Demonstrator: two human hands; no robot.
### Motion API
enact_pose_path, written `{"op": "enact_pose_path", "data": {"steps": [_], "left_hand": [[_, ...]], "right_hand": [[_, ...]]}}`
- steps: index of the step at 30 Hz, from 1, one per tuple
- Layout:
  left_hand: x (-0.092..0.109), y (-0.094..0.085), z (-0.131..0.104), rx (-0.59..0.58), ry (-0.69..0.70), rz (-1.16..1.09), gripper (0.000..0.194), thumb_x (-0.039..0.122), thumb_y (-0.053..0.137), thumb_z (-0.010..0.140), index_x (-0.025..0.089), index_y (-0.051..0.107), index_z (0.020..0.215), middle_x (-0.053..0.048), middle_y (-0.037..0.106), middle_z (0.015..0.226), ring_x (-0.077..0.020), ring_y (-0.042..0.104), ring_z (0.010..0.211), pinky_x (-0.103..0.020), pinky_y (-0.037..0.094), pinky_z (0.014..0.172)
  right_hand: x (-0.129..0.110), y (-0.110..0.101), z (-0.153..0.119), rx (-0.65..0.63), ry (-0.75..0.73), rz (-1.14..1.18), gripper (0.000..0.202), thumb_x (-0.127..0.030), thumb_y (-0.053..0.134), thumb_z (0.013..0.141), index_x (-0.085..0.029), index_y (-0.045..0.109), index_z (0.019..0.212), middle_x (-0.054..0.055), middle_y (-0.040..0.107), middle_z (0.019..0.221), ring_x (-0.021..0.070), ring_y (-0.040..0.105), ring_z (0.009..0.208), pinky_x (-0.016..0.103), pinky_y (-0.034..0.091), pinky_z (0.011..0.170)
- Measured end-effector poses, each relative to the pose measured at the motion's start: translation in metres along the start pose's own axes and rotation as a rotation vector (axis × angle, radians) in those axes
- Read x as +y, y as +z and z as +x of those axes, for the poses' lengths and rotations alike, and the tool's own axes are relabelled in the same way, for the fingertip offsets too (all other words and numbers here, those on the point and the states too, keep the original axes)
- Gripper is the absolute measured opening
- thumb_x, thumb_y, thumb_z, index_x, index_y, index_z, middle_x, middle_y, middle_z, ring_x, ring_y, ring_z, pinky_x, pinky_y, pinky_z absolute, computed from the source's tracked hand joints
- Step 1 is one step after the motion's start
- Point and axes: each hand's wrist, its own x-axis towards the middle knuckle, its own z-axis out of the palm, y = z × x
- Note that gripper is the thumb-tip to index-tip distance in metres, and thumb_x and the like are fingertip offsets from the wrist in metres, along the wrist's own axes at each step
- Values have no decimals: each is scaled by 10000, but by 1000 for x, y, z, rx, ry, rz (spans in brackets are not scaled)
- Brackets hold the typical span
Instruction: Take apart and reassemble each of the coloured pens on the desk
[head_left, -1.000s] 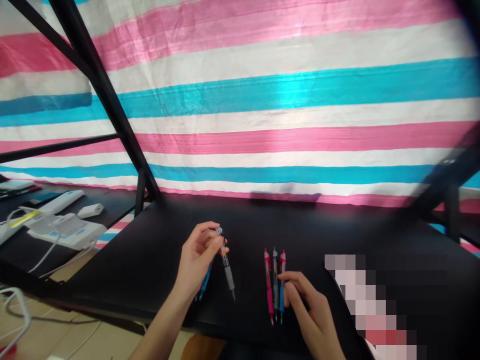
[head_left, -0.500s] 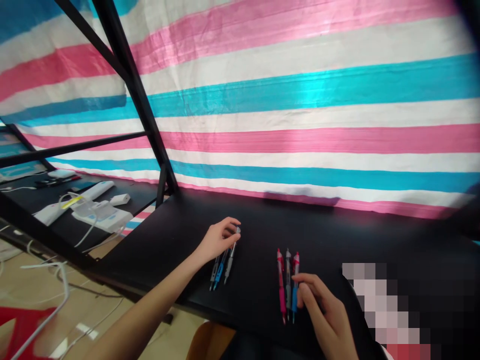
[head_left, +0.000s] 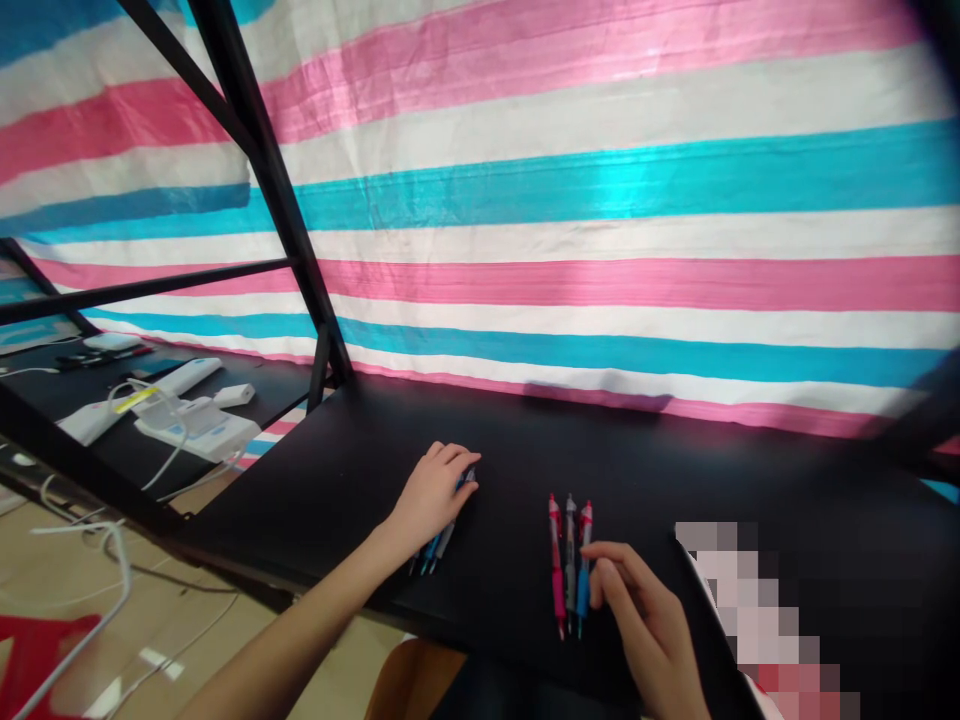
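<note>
My left hand point(head_left: 437, 492) is closed over a small bunch of pens point(head_left: 442, 545) lying on the black tabletop. Its thumb and fingertips curl around their upper ends, and the palm hides most of them; blue and grey lower ends show below. To the right, three click pens lie side by side: one with a pink grip point(head_left: 557, 590), one with a grey grip point(head_left: 571, 580) and one with a blue grip point(head_left: 583, 590). My right hand point(head_left: 649, 615) is curled at the blue-grip pen, with the index fingertip over its barrel and the thumb close by.
The black table point(head_left: 495, 430) ends at a striped plastic sheet point(head_left: 600, 280). A black metal frame point(head_left: 292, 220) rises at its left. Beyond stand white power strips point(head_left: 199, 425) with cables. A pixelated patch point(head_left: 750, 600) covers something at the right. A wooden seat point(head_left: 412, 680) is below.
My left hand has lowered and flattened over its pens, hiding more of them and drawing their upper ends together. My right hand stays by the blue-grip pen. The view has shifted slightly.
</note>
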Motion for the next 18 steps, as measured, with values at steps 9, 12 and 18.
{"op": "enact_pose_path", "data": {"steps": [9, 12, 18], "left_hand": [[63, 31, -21, -193, 409, 131, 414, 89, 538, 954, 250, 586, 1332, -83, 657, 1319, -246, 558, 1117, -392, 469, 900], [67, 37, -22, -207, 487, 175, 297, 135, 538, 981, 245, 624, 1243, -72, 650, 1326, -243, 553, 1144, -378, 449, 898], [63, 35, -17, -180, 558, 256, 105, 146, 591, 964, 192, 626, 1052, -58, 682, 1159, -248, 556, 1101, -367, 432, 890]], "right_hand": [[0, -2, 4, 72, -1, 88, 350, -502, 523, 989, -193, 681, 946, -18, 545, 624, 159, 524, 572, 254, 427, 552], [0, -2, 5, 87, -1, 121, 354, -497, 529, 987, -186, 692, 934, -23, 530, 612, 151, 504, 568, 249, 413, 549], [5, -2, 7, 50, 10, 128, 376, -497, 498, 1006, -176, 688, 956, -30, 511, 613, 148, 500, 568, 249, 401, 549]]}}
